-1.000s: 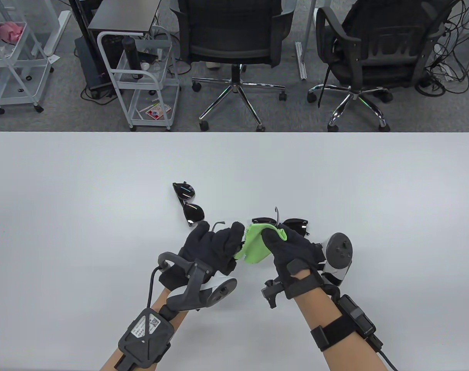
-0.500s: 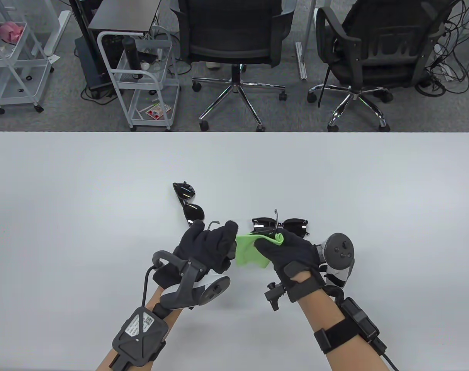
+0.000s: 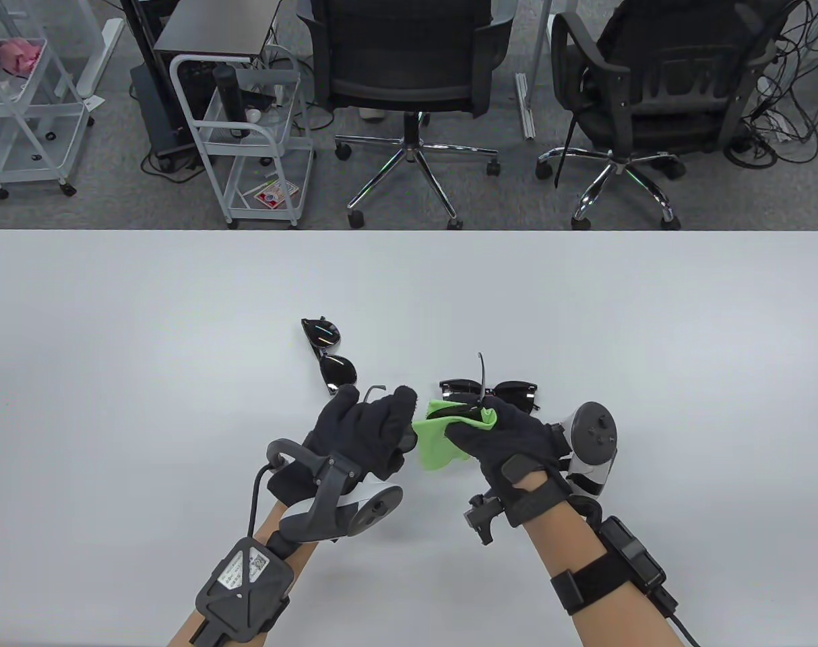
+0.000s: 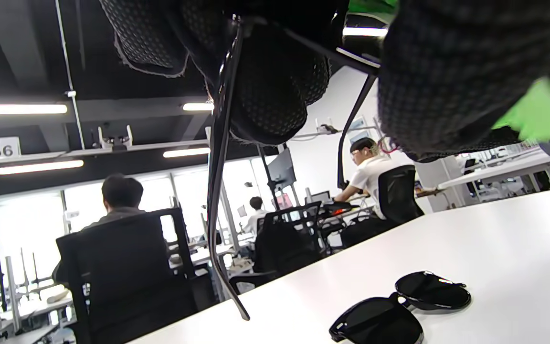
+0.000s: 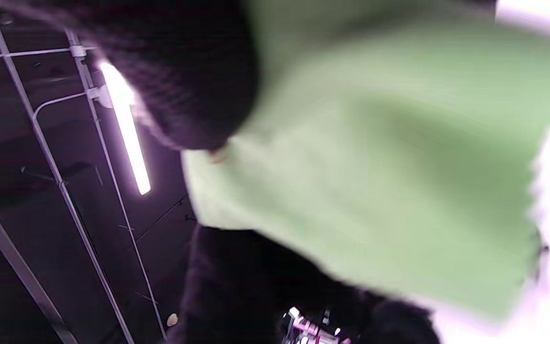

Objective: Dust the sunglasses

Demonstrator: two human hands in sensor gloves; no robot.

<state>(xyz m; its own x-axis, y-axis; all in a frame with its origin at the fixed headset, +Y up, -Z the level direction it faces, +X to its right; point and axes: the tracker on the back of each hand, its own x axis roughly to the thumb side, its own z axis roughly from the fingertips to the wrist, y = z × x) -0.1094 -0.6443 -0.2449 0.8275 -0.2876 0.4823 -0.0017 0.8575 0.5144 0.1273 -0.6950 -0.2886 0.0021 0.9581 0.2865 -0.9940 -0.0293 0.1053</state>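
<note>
Gripping sunglasses (image 3: 490,394) and cloth (image 3: 439,441)

The big white table (image 3: 146,350) holds everything. One pair of dark sunglasses (image 3: 329,356) lies flat on it, folded, just past the left hand's (image 3: 362,431) fingertips and a bit to that hand's left. In the left wrist view the same pair sits on the white top with its two dark lenses side by side, below the gloved fingers.
</note>
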